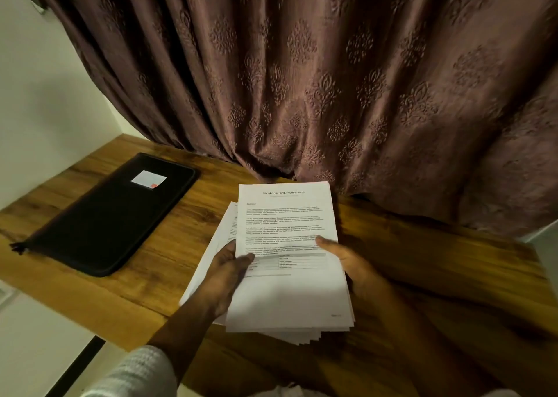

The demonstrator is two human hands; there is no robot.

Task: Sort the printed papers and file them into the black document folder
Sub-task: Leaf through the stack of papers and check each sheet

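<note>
Where the printed papers (287, 239) are: lower centre of the frame, a thick stack held over the bench (437, 276), between the two hands. I cannot tell whether its underside touches the wood.
Top sheet (290, 300): face up and nearly square to the view, with a heading, blocks of text and a small table. The print is too blurred to read with confidence.
Sheets beneath: some fan out to the left behind the top sheet, and more corners show stepped along the stack's bottom edge.
Left hand (225, 273): grips the stack's left edge, with the thumb lying on the top sheet near the table and the fingers hidden beneath the paper.
Right hand (347, 260): grips the right edge, with the thumb pressed on the printed face and the fingers tucked under the stack.
Hands together: well apart, one at each side, both clamped on the same stack.
Black document folder (111, 215): left of centre, lying flat and closed on the bench, set diagonally and well apart from the papers.
White label (149, 179): on the folder's cover, near its far end.
Zip pull (16, 247): at the folder's near left corner.
Sleeve (142, 372): pale knit, on the left forearm at the bottom of the frame.
Curtain (332, 79): brown with an embossed pattern, filling the upper frame, its hem reaching the bench behind the papers.
Wall (45, 94): pale, at the upper left.
</note>
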